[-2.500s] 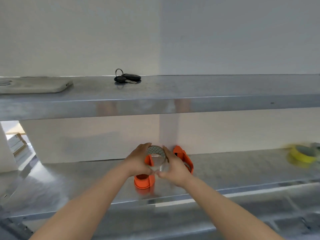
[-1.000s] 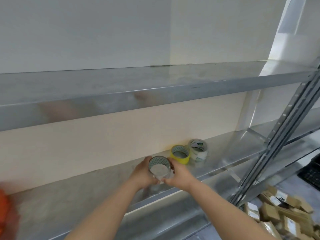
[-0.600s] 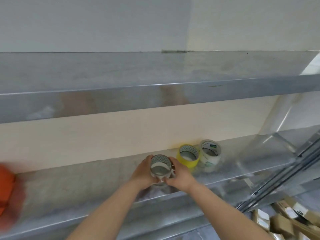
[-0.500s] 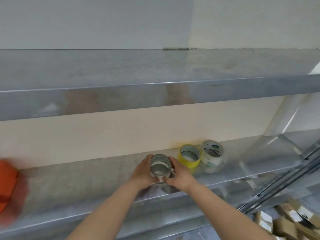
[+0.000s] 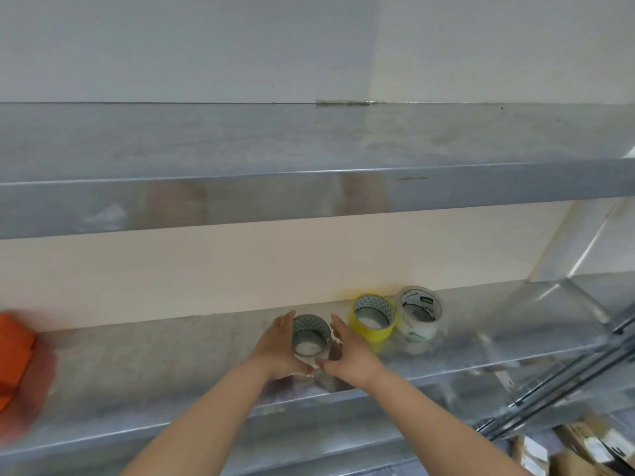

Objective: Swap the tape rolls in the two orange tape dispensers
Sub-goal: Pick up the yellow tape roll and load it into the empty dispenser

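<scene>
On the lower metal shelf (image 5: pixel 137 383), near its middle, two bare hands meet around a clear tape roll (image 5: pixel 311 336). It stands with its round hole facing up, and its core has a green and white pattern. Left hand (image 5: pixel 278 352) cups the left side of the roll, with the fingers up along its wall. Right hand (image 5: pixel 347 352) sits at the right side, and its fingers look a bit spread, with a small gap next to the roll up top, so I cannot tell if this hand is really holding on. Whether the roll sits on the shelf or is held just above it, I cannot tell. Just to the right is a yellow tape roll (image 5: pixel 372 321), also with its hole up. A white tape roll (image 5: pixel 419 314) with a green label is right beside the yellow one and seems to touch it. Far to the left, at the edge of the view, an orange tape dispenser (image 5: pixel 15 359) shows as a blurry shape, well apart from the hands. Above it all runs the upper metal shelf (image 5: pixel 309 187). Some cardboard boxes (image 5: pixel 580 448) lie down low at the right.
</scene>
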{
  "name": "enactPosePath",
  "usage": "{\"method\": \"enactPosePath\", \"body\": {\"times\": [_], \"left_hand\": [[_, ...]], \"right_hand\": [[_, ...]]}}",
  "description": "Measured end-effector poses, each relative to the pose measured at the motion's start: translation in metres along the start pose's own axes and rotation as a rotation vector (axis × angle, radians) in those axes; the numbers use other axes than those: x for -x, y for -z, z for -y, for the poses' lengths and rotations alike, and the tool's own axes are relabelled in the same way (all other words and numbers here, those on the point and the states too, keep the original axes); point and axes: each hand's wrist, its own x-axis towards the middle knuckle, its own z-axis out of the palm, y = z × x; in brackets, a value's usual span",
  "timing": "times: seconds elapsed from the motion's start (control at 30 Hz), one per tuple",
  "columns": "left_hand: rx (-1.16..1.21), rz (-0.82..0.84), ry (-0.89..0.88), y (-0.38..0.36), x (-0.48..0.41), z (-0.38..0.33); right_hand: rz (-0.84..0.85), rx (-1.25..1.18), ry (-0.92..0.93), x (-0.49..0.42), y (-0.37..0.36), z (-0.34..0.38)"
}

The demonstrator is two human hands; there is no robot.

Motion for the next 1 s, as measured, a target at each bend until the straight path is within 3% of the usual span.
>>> {"method": "enactPosePath", "body": {"times": [0.1, 0.33, 0.7, 1.0], "left_hand": [[-0.008, -0.044, -0.06, 0.005, -0.006, -0.015], [-0.02, -0.031, -0.2, -0.007, -0.031, -0.066], [-0.074, 0.034, -0.159, -0.053, -0.083, -0.068], [-0.124, 0.046, -0.102, -0.04, -0.072, -0.093]], "right_hand": [[-0.071, -0.067, -0.014, 0.001, 0.015, -0.004], [-0.36, 0.082, -0.054, 0.014, 0.066, -0.032], [-0.361, -0.011, -0.033, 0.02, 0.067, -0.053], [-0.397, -0.117, -0.133, 0.003, 0.055, -0.057]]}}
